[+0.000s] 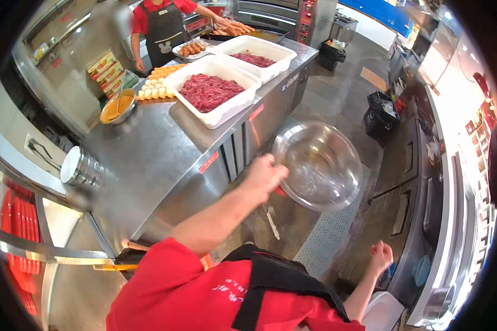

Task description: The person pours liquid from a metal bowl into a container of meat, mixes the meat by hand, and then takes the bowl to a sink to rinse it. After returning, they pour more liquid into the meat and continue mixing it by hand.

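My left hand (pixel 268 175) is closed on the near-left rim of a large, shiny metal mixing bowl (pixel 317 165). The bowl is held out over the floor, tilted so that its wet-looking inside faces me. Low on the right, my right hand (pixel 381 256) hangs by the lower counter with its fingers curled in; I see nothing in it. On the steel worktable (pixel 149 149) to the left stand a white tub of red meat strips (pixel 210 91) and a second white tub (pixel 279 59) with similar meat.
Across the worktable a person in a dark apron (pixel 163 30) reaches toward a pile of sausages (pixel 234 27). Beside the tubs are a bowl of orange sauce (pixel 119 107) and rows of pale rolled pieces (pixel 156 89). Black bins (pixel 380 116) stand along the aisle. Red trays (pixel 22 220) fill a left rack.
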Demonstrator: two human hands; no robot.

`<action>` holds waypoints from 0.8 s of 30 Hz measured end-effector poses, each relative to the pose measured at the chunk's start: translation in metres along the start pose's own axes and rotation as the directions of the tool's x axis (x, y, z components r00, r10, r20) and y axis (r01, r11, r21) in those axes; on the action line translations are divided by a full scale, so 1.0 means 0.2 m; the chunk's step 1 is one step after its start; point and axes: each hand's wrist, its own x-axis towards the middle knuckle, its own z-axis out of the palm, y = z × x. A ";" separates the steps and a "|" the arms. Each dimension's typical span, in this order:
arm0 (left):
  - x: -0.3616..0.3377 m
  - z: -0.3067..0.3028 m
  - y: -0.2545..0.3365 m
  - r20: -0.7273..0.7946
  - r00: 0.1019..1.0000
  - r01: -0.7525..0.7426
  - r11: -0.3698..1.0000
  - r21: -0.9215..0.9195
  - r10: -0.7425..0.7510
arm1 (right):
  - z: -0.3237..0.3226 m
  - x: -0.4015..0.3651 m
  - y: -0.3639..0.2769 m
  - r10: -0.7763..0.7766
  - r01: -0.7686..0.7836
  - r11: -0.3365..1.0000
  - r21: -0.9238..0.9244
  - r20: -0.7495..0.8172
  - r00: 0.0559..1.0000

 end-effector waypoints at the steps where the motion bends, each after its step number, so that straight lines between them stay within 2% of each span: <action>1: 0.00 -0.13 0.12 -0.045 0.998 0.028 0.996 -0.080 -0.032 | 0.18 0.00 -0.07 -0.008 0.008 1.000 0.009 0.065 0.998; 2: -0.01 -0.25 0.25 -0.089 0.994 0.050 0.986 -0.159 -0.065 | 0.35 0.00 -0.12 -0.017 0.014 1.000 0.021 0.131 0.991; 4: 0.08 -0.51 0.33 -0.227 0.974 -0.034 0.991 -0.127 0.005 | 0.64 0.05 -0.15 -0.030 0.030 1.000 0.005 0.265 0.964; 6: 0.16 -0.74 0.42 -0.342 0.938 -0.098 0.988 -0.122 0.051 | 0.91 0.07 -0.23 -0.012 0.017 1.000 -0.012 0.335 0.942; 8: 0.25 -0.96 0.49 -0.421 0.897 -0.167 0.985 -0.034 0.137 | 1.17 0.09 -0.29 0.013 0.001 0.999 -0.034 0.409 0.912; 10: 0.31 -1.11 0.59 -0.527 0.831 -0.176 0.983 0.053 0.177 | 1.43 0.12 -0.31 0.049 -0.077 0.997 0.030 0.539 0.841; 12: 0.40 -1.26 0.65 -0.594 0.780 -0.152 0.981 0.124 0.196 | 1.67 0.15 -0.34 0.046 -0.059 0.998 0.002 0.606 0.794; 16: 0.55 -1.41 0.77 -0.721 0.654 -0.063 0.966 0.250 0.229 | 2.15 0.30 -0.39 0.062 -0.089 0.996 -0.005 0.755 0.653; 18: 0.59 -1.41 0.84 -0.739 0.627 -0.032 0.956 0.292 0.247 | 2.35 0.36 -0.48 0.119 -0.163 0.986 -0.030 0.816 0.566; 19: 0.62 -1.43 0.88 -0.765 0.593 0.038 0.940 0.340 0.252 | 2.46 0.40 -0.52 0.130 -0.180 0.983 -0.036 0.826 0.549; 20: 0.65 -1.44 0.90 -0.789 0.559 0.112 0.919 0.377 0.256 | 2.56 0.44 -0.58 0.090 -0.153 0.988 -0.016 0.868 0.488; 21: 0.68 -1.44 0.92 -0.798 0.546 0.112 0.922 0.372 0.256 | 2.66 0.48 -0.64 0.045 -0.122 0.992 0.008 0.905 0.423; 22: 0.72 -1.44 0.95 -0.810 0.532 0.127 0.922 0.365 0.247 | 2.77 0.50 -0.73 0.050 -0.123 0.992 0.000 0.913 0.404; 24: 0.76 -1.44 0.96 -0.812 0.510 0.131 0.908 0.398 0.283 | 2.94 0.48 -0.88 0.005 -0.078 0.997 0.018 0.961 0.277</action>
